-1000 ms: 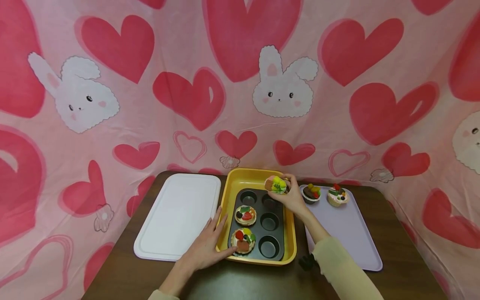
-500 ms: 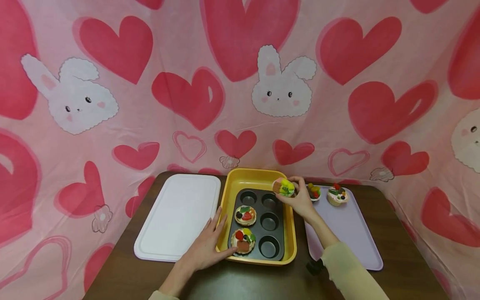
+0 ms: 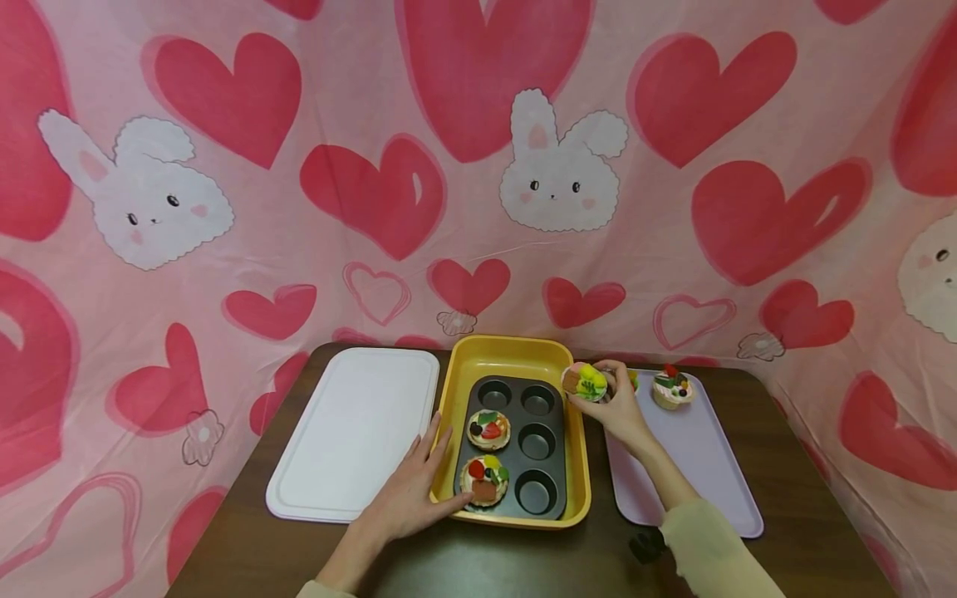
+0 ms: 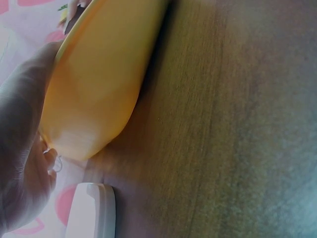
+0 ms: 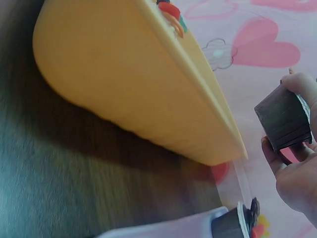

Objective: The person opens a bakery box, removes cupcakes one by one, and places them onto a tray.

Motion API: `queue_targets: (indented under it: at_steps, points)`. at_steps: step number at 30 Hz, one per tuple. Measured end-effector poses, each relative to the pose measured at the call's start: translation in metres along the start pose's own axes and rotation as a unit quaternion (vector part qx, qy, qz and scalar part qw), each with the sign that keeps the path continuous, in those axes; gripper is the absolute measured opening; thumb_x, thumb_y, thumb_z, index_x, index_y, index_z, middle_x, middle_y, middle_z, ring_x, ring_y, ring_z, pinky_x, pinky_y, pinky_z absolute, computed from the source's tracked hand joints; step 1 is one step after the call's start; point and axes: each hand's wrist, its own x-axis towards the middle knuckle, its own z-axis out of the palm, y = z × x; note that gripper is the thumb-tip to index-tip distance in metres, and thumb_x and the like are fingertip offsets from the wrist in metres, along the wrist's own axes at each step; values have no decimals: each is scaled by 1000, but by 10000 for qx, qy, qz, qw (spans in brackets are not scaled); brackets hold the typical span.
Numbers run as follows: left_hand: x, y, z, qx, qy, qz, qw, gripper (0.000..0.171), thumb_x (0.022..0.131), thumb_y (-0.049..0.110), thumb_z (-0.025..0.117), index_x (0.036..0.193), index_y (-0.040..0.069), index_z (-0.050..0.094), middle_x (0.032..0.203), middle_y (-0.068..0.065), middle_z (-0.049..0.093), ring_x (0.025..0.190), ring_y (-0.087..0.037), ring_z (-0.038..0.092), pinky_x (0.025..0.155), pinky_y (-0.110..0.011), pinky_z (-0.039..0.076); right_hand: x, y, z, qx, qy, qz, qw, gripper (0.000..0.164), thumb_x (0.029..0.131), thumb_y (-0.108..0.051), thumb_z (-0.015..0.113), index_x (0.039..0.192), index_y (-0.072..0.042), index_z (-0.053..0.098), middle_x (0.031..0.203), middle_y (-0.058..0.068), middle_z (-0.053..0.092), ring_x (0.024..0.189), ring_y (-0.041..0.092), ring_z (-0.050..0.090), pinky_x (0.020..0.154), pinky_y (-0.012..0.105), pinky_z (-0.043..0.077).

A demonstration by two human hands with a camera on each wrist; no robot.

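Note:
My right hand [image 3: 626, 411] pinches a toy cupcake [image 3: 586, 382] with yellow, green and brown topping, near the right rim of the yellow tray [image 3: 478, 355]. Its dark tapered cup [image 5: 285, 119] shows between thumb and fingers in the right wrist view. My left hand [image 3: 411, 486] rests on the yellow tray's left front rim, fingers extended and thumb beside a fruit-topped tart [image 3: 484, 482]. Inside the yellow tray lies a dark muffin pan [image 3: 516, 448]; a second tart [image 3: 489, 430] sits in its left column, while the right column's cups hold nothing.
Right of the yellow tray lies a lilac tray [image 3: 695, 465] bearing a pale cupcake [image 3: 671, 390] and a dark-cupped one [image 5: 230, 223], mostly hidden by my right hand in the head view. On the left lies a white board [image 3: 355, 432]. A pink heart-patterned cloth [image 3: 478, 249] hangs behind the table.
My right hand has moved right with the cupcake, from over the muffin pan's back right cup toward the lilac tray, now covering most of the dark-cupped cupcake. The left hand has stayed put.

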Motion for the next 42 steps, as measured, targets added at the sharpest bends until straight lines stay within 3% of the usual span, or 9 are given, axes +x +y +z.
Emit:
queue_targets:
  at_steps: [8,13,22,27,31,42]
  points:
    - [0,-1,0,-36,5,-22,10000,115,88,82,67,176,19,27,189,5,-3,170,-43,28,135,-64,30,-7,5,-16,-23,169,166,9997,75,95,-1,82,149,-1,30,135,12,63,109,-8,59,95,6,49]
    - [0,0,0,-78,-20,-47,10000,115,88,82,67,176,19,28,189,5,-2,169,-44,27,134,-65,31,-12,10,-24,6,235,247,9994,76,95,1,81,151,-1,29,140,8,59,109,-11,58,95,4,49]
    - [0,-2,1,-52,22,-4,10000,115,88,82,67,176,19,28,189,5,-3,169,-43,29,135,-63,30,-24,19,-40,242,369,201,9988,72,94,4,80,145,-4,31,117,-25,62,109,-10,61,93,6,50]
    - [0,-2,1,-71,2,-14,10000,115,88,81,67,176,19,27,189,5,-4,170,-42,28,135,-63,30,-31,24,-49,29,559,252,9981,76,94,1,82,148,-2,30,116,-28,59,109,-14,57,96,0,44]
    - [0,-1,0,-114,-51,-60,9999,114,88,81,68,176,19,28,189,5,-3,170,-44,27,134,-65,31,-37,29,-57,-79,745,119,9971,75,93,2,82,148,3,31,112,-35,60,106,-15,59,93,1,48]
    - [0,-1,1,-57,-34,-50,10000,115,88,82,67,176,20,27,189,6,-3,170,-44,27,133,-65,33,-49,41,-74,128,1113,-19,9937,68,89,11,81,138,-10,40,109,-37,64,101,-14,61,87,3,49]
